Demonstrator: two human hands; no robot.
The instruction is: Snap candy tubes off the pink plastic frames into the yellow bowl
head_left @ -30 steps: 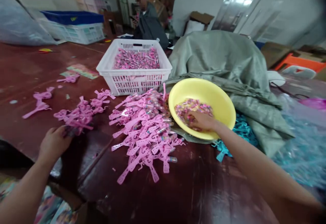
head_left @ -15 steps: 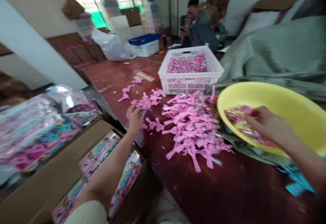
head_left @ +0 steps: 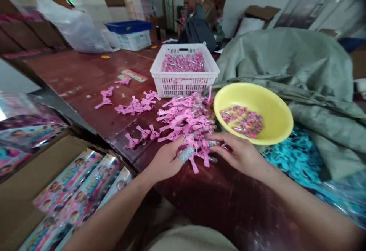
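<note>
My left hand is closed on a pink plastic piece at the front of the pile. A silvery, glittery band shows at its fingers. Between the thumb and fingers of my right hand is a small clear tube with coloured contents, its end close to the pink piece. Just beyond both hands lies a heap of pink plastic pieces, many joined to clear tubes. To the right, a yellow basin holds several small tubes with pink parts.
A white crate full of pink tubes stands behind the heap. Loose pink pieces lie leftward. Turquoise pieces lie beside a green cloth. An open carton holds printed packs at left. A person sits behind.
My left hand has come from the loose pieces to the front of the heap. My right hand has left the yellow basin and now meets it, holding a tube. The view has turned right.
</note>
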